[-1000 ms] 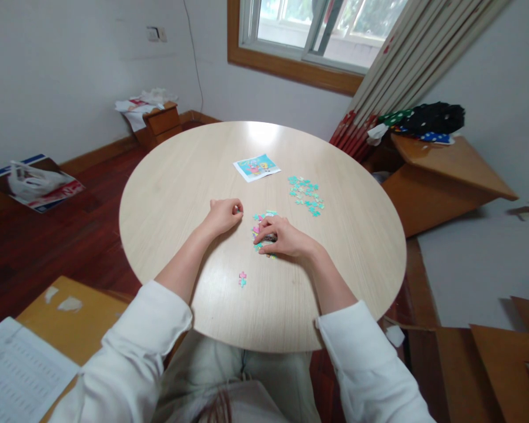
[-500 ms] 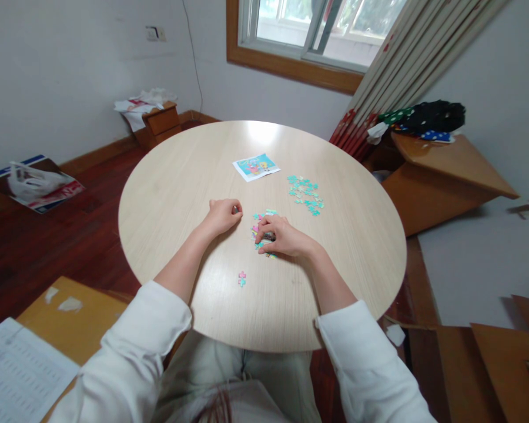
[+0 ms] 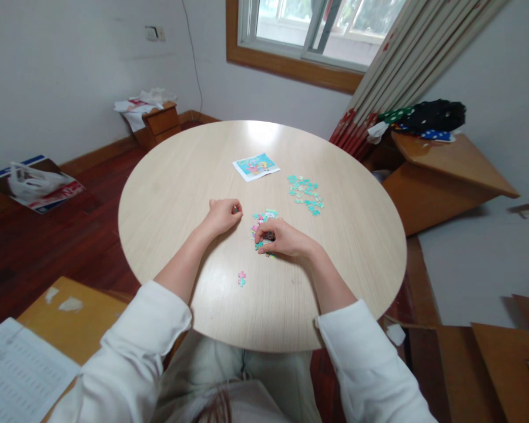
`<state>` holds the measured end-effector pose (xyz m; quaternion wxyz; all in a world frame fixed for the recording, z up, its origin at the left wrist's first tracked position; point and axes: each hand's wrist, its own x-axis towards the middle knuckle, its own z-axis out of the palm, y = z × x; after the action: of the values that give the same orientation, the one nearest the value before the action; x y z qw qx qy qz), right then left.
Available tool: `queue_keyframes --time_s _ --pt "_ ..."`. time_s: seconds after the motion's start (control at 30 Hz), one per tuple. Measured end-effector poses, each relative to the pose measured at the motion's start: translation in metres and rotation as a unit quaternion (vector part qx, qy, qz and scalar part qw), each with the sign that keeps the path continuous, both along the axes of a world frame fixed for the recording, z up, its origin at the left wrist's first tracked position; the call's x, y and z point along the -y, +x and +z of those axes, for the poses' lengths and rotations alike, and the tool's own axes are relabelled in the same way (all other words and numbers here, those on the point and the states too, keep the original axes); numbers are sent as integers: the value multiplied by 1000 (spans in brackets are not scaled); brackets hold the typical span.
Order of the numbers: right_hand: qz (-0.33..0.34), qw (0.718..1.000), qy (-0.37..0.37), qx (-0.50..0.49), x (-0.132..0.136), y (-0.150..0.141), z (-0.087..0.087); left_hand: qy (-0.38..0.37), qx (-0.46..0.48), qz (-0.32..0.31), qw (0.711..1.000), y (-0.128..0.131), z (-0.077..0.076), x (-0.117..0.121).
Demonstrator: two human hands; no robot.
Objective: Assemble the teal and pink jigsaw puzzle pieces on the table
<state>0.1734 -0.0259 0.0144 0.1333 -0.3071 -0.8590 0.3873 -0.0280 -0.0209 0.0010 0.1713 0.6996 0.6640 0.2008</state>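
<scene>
My left hand (image 3: 224,216) rests on the table, left of a pile of small jigsaw pieces (image 3: 260,217). Its fingers are curled in towards the thumb, and whatever may lie inside them is hidden. Over the pile's right side bends my right hand (image 3: 280,236), with a gap between thumb and fingertips; it covers part of the pieces, which are pink, teal and multicoloured. Closer to me lie two joined jigsaw pieces (image 3: 241,278), one pink and one teal. A second group of teal and pale green jigsaw pieces (image 3: 306,192) is spread farther back on the right.
A printed cartoon picture (image 3: 256,167) lies towards the back of the round wooden table (image 3: 167,170). Beyond the table's right edge stands a tilted wooden cabinet (image 3: 449,170) with cloth on top. Cardboard and printed papers (image 3: 24,367) are at the lower left.
My right hand's index finger has drawn back and curled slightly, so more of the pile's upper pieces show. The left hand stays where it was.
</scene>
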Motion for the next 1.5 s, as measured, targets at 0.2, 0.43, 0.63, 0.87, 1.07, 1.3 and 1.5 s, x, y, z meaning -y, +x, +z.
queue_keyframes --time_s 0.2,0.43,0.63,0.87,1.07,1.3,1.5 --pt "-46 992 -96 -63 3 -2 -2 8 1 3 1000 1 0 0" --pt "-281 923 -35 -259 -16 -1 -14 42 26 29 998 1 -1 0" --pt "-346 884 -48 -312 -30 6 -21 66 51 49 995 4 -1 0" --pt "-358 885 -11 -297 -35 8 -27 90 63 32 993 16 -2 6" --pt "-370 888 -35 -271 -38 11 -28 85 78 16 993 20 -2 8" --pt "-368 884 -63 -283 -33 9 -22 86 71 8 994 21 -4 7" --pt "-359 877 -104 -303 -30 7 -19 84 69 6 994 20 -5 7"
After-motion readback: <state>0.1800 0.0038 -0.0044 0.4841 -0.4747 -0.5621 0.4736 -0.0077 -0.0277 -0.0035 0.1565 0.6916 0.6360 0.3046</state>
